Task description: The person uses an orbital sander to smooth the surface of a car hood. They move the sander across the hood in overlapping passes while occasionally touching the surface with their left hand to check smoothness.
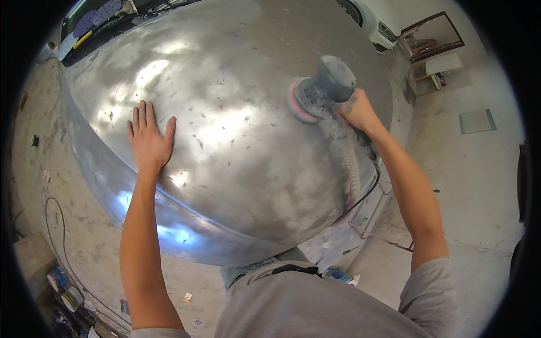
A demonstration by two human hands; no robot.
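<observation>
A large curved panel of dull silver metal [242, 163], like a car hood, spreads in front of me, mottled with dark specks and bright reflections. My left hand [149, 135] lies flat on its left part with fingers stretched out. Over on the right, my right hand [359, 111] is wrapped round a dusty grey orbital sander [327, 84]. The sander is tilted, and its round pad with a pink rim [300, 101] faces the panel; whether it touches cannot be told. A ribbed hose [350, 163] and a black cable [369, 194] run down from it past the panel's edge.
Sanding discs [96, 19] and a yellow tool [83, 39] lie at the far left. A white car [380, 34], a framed mirror [434, 36] and a small shelf [425, 84] stand far right. Cans [71, 298] and a loose cable [63, 242] are on the floor at left.
</observation>
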